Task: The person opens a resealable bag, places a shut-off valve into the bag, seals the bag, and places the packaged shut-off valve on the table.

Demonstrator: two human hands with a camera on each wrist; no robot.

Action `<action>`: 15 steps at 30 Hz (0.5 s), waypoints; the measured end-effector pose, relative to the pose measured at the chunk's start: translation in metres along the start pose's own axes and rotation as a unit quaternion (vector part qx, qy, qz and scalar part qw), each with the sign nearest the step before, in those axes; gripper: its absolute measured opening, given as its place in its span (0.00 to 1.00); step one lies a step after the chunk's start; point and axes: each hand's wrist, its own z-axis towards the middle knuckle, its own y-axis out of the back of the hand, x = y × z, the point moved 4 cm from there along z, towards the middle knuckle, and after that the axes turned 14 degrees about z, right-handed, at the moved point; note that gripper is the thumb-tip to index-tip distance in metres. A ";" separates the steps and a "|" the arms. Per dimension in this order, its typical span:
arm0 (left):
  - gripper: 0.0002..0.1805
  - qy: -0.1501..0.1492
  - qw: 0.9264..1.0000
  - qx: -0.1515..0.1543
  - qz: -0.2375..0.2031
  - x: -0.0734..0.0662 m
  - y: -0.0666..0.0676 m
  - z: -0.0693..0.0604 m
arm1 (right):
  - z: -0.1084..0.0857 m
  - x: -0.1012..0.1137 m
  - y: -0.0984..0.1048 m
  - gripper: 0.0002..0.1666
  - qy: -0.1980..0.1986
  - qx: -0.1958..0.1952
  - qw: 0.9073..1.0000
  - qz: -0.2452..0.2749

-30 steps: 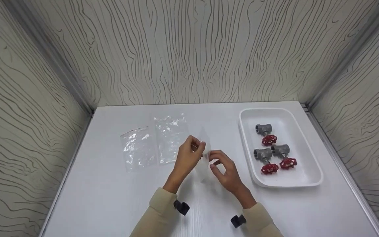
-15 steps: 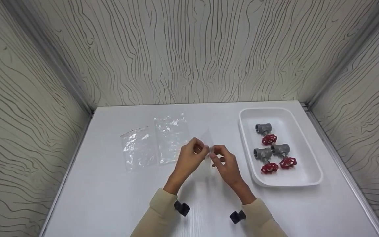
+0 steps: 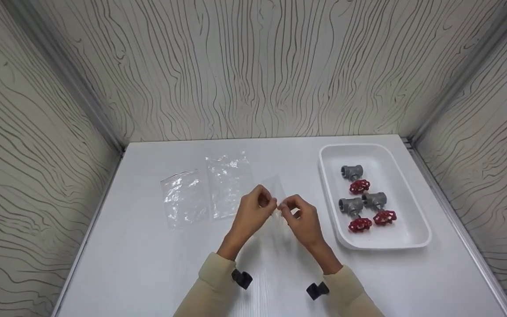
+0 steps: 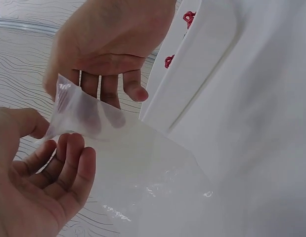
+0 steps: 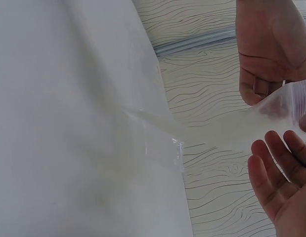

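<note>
My left hand point(image 3: 252, 209) and right hand point(image 3: 303, 220) meet in the middle of the table, both pinching the top edge of a clear plastic zip bag point(image 4: 138, 163). The bag hangs below the fingertips and slants away from them. In the left wrist view the left hand point(image 4: 49, 182) is at the lower left, its other fingers loosely bent, and the right hand point(image 4: 113, 39) is above. Thin film shows between the thumbs and fingers in the right wrist view, where the bag point(image 5: 227, 131) stretches leftward. Nothing shows inside it.
Two more clear zip bags lie flat on the left, one nearer the left edge point(image 3: 186, 200) and one beside it point(image 3: 229, 187). On the right, a white tray point(image 3: 405, 231) holds three grey metal valves point(image 3: 351, 205) with red handwheels. Patterned panels point(image 3: 253, 70) enclose the table.
The right hand has shifted up and left until its fingertips meet the left hand's at the bag's edge. The left hand has moved slightly. The valves and flat bags have stayed put.
</note>
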 end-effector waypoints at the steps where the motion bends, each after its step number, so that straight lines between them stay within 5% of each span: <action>1: 0.03 0.000 1.000 0.000 0.000 0.001 0.000 0.000 | 0.000 0.000 0.000 0.07 -0.001 -0.004 1.000 -0.006; 15: 0.02 0.004 1.000 0.014 -0.014 0.004 0.002 -0.002 | 0.001 -0.002 0.005 0.05 -0.050 -0.041 0.998 -0.027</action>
